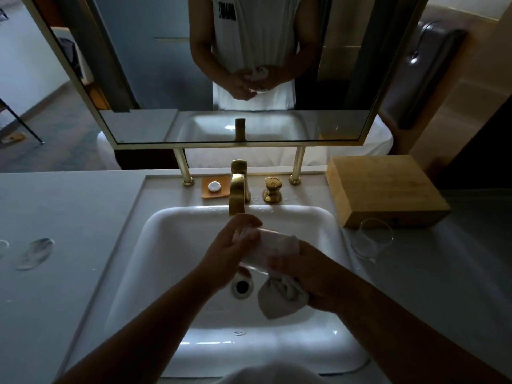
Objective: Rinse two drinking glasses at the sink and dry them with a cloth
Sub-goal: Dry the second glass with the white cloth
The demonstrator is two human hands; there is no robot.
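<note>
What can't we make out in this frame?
- Glass in hand, head view: mostly hidden by the cloth and both hands; wet or dry unclear.
- Left hand grip: fingertips buried in cloth.
- Right hand: the fingers are under the cloth.
- Second glass by the wooden box: transparent and dim; contents unclear.
- Tap: too dark to tell whether water runs.

Single head-worn wide-angle view: you look forward and down, close over sink (171,234). Mirror (346,128) faces you at frame top. No second view; no overlap.
</note>
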